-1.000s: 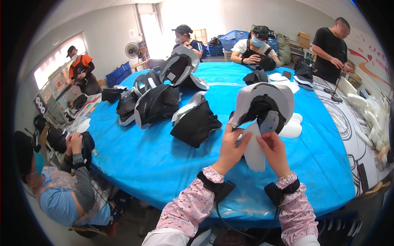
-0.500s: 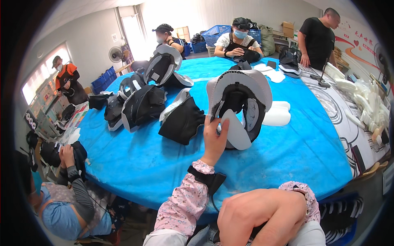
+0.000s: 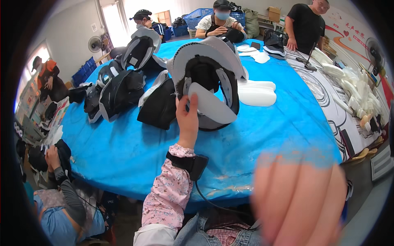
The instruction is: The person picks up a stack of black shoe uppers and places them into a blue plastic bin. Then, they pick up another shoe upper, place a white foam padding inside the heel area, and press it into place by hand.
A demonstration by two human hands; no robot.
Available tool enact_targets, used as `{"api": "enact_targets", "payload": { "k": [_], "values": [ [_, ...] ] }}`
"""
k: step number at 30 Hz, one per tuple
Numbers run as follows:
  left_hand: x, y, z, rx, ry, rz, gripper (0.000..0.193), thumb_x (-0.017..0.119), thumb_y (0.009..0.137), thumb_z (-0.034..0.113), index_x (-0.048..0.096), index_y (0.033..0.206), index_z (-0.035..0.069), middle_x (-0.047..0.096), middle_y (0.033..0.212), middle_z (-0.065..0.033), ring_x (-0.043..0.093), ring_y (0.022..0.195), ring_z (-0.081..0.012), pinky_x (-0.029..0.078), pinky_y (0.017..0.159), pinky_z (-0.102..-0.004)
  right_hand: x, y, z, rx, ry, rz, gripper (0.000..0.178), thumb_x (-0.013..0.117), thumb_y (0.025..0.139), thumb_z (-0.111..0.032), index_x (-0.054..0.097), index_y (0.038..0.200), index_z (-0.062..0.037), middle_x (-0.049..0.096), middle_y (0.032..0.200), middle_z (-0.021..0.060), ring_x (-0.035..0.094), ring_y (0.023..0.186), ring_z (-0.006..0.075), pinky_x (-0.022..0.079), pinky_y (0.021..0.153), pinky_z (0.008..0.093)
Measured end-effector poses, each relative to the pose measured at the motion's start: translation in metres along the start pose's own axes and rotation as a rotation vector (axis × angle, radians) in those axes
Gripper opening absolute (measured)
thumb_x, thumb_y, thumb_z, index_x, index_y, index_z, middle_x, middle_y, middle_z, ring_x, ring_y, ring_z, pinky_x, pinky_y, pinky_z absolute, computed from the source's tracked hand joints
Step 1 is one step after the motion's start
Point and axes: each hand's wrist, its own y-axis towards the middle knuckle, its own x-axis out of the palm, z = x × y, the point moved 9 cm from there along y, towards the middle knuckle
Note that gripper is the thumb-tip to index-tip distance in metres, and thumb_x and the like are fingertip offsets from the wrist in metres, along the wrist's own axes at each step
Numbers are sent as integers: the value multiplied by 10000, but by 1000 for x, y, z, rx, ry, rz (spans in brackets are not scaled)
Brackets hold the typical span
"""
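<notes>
My left hand (image 3: 188,121) grips an unfinished black-and-grey cap (image 3: 213,47) above the blue-covered table. The cap's open inside faces me, with its grey brim upward. My thumb presses a smooth white brim insert (image 3: 211,104) lying across the opening, and my fingers go behind the cap's edge. Large and blurred by motion, my right hand (image 3: 299,197) is close to the camera at the lower right, apart from the cap. How its fingers are closed does not show. Just left of the held cap lies another black cap piece (image 3: 158,106) with a pale brim.
Several unfinished caps (image 3: 123,90) are heaped on the blue sheet (image 3: 254,135) to the left. White brim inserts (image 3: 258,93) lie right of the held cap. Across the table a masked co-worker (image 3: 221,24) handles a black piece. White pieces (image 3: 361,90) pile up at far right.
The view has tilted down and turned right. My right hand, earlier bent low near my lap, has risen to the right and blurs. My left hand still holds the cap and white insert.
</notes>
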Motion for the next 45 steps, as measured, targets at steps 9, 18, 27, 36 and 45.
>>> {"api": "enact_targets", "payload": {
  "k": [9,18,27,36,45],
  "values": [
    [-29,1,-14,-232,-340,100,297,569,884,285,569,1033,28,591,971,-10,523,894,-90,396,812,-238,-184,-113,152,1438,-830,-217,663,385,874,-570,637,799,39,627,718,109,600,581,176,456,507,240],
    [-15,-6,-7,-217,-389,-55,303,536,904,289,575,1051,27,590,968,-7,515,900,-77,384,813,-230,-180,-201,192,1550,221,379,664,300,895,-582,535,1101,4,569,667,26,572,597,123,463,518,236],
    [18,-9,35,16,-86,-468,753,377,841,640,475,1191,-20,517,1193,-110,497,983,-125,368,873,-264,-180,-162,174,1306,-258,380,316,488,915,-317,541,966,-10,590,711,59,583,575,141,473,480,258],
    [28,-18,25,-7,-77,-634,841,486,744,696,458,1280,50,354,1278,-118,406,1163,-221,311,987,-331,-173,-123,150,976,-1038,-52,258,458,918,-225,520,919,25,590,700,124,588,568,242,464,508,322],
    [19,-20,10,-230,-107,-389,421,724,741,289,543,971,-13,441,1048,-77,524,907,-168,448,756,-278,-153,-106,136,757,-1001,-166,264,450,903,-244,539,918,4,564,692,174,543,630,368,429,553,386]
  ]
}}
